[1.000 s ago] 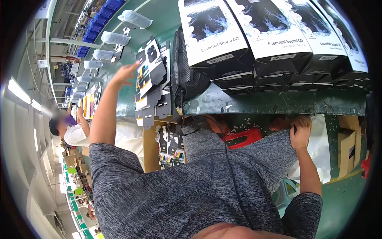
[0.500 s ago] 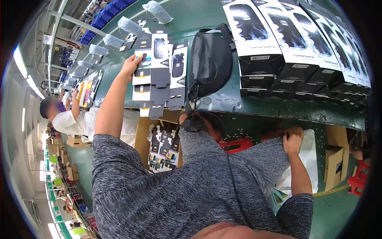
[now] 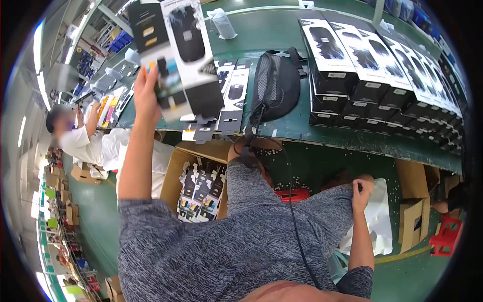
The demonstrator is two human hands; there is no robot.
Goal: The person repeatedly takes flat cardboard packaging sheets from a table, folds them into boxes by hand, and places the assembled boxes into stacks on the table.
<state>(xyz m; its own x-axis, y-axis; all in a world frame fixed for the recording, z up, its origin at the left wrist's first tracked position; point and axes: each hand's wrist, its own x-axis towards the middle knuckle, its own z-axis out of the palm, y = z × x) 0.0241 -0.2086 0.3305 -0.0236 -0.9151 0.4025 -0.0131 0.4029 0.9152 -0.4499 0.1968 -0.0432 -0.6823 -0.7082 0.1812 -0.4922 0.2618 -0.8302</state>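
Note:
My left hand [image 3: 147, 95] is closed on the edge of a flat printed carton [image 3: 188, 48], black and white with a dark speaker picture, raised above the table. Below and behind it, more flat cartons [image 3: 234, 93] lie on the green table near its front edge, partly covered by the raised one. My right hand [image 3: 361, 195] rests on my knee, its thumb apart from the fingers and no object visible in it; the fingertips are partly hidden.
A black mesh pouch [image 3: 274, 85] lies mid-table. Stacked speaker boxes [image 3: 334, 55] fill the right side. An open cardboard box [image 3: 173, 173] of flat cartons stands below the table. A person [image 3: 83, 143] sits to the left. A red stool [image 3: 448, 235] is at far right.
My left hand has lifted a flat carton off the pile, up and toward the left. My right hand stays at my knee with its fingers slightly shifted. The camera view has tilted a little.

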